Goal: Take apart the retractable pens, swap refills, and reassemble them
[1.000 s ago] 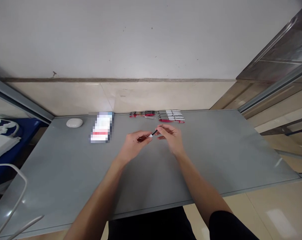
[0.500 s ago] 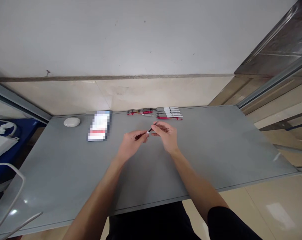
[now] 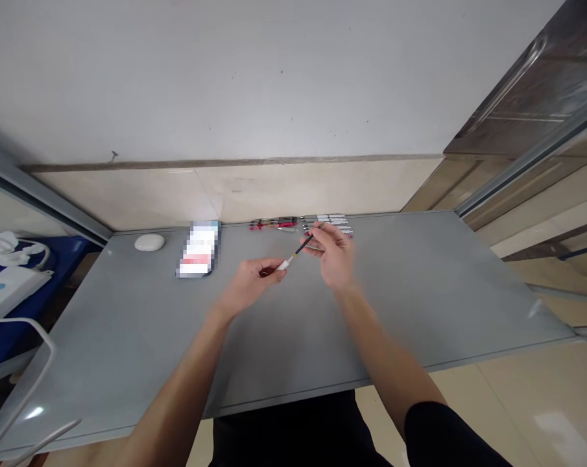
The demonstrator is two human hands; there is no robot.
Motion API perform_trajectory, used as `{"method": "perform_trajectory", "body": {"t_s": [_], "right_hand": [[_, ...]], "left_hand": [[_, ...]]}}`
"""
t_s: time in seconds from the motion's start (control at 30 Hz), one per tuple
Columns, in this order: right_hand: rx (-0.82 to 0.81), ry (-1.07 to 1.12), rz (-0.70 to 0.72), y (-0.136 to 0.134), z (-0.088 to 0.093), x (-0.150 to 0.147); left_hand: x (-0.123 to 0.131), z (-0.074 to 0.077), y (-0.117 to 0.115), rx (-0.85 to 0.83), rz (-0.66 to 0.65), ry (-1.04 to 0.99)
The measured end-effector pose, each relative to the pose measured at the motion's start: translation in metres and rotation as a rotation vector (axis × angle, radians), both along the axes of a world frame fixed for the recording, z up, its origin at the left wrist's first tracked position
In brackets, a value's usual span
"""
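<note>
The dark rod slants between the two hands above the middle of the surface, its lower end pointing at the white barrel. The fingers of the left hand are closed on that barrel, thumb against the curled fingers, leaving only its front part exposed. The right hand pinches the rod's upper end between thumb and forefinger, the other fingers loosely bent beneath.

Half a second ago the hands were closer together and only a short dark piece showed between them; now the right hand is farther from the left, and a longer stretch of rod is bare, with a yellow section near the barrel. The right hand has also come in front of the row of white and grey pens, covering much of the red pen at its near side, which was in plain sight earlier.

Whether the rod's pale tip sits inside the barrel or only meets its mouth cannot be told. The barrel's rear is hidden in the left palm. The darker pens farther left overlap too closely to count, and the phone has a pixelated screen.
</note>
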State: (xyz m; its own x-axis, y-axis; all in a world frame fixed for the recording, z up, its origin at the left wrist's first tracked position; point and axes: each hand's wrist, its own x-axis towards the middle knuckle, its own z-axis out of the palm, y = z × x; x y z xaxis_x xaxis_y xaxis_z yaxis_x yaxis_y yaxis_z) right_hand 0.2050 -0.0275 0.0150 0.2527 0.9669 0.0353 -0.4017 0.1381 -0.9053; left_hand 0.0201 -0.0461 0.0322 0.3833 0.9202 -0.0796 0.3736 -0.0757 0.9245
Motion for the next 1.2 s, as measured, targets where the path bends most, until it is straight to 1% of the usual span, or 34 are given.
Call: {"method": "perform_trajectory", "body": {"t_s": [0.1,0.2,0.3,0.43,0.53,0.63,0.8,0.93,1.03,1.2], "right_hand": [[-0.003,0.074,0.003,0.005,-0.001,0.006],[-0.006,0.118,0.035,0.008,-0.005,0.009],[-0.031,0.129,0.095,0.008,-0.011,0.009],[-0.067,0.110,0.170,0.006,-0.020,0.006],[-0.085,0.106,0.199,0.005,-0.028,0.006],[-0.102,0.097,0.211,0.003,-0.036,0.006],[-0.105,0.038,0.207,-0.001,-0.045,0.005],[-0.093,0.000,0.209,-0.001,-0.046,0.000],[-0.083,-0.023,0.221,0.000,-0.046,-0.002],[-0.081,-0.037,0.208,0.000,-0.048,-0.002]], "left_hand": [[-0.010,0.000,0.001,-0.047,0.001,-0.017],[-0.020,-0.004,0.004,-0.094,0.045,-0.104],[-0.023,-0.013,0.009,-0.180,0.095,-0.313],[-0.021,-0.026,0.014,-0.332,0.147,-0.619],[-0.016,-0.035,0.016,-0.452,0.222,-0.786],[-0.011,-0.042,0.020,-0.522,0.266,-0.906],[-0.005,-0.052,0.026,-0.551,0.289,-0.982],[-0.004,-0.057,0.027,-0.520,0.277,-0.998],[-0.003,-0.060,0.025,-0.491,0.276,-1.002],[-0.003,-0.061,0.023,-0.445,0.225,-0.977]]}}
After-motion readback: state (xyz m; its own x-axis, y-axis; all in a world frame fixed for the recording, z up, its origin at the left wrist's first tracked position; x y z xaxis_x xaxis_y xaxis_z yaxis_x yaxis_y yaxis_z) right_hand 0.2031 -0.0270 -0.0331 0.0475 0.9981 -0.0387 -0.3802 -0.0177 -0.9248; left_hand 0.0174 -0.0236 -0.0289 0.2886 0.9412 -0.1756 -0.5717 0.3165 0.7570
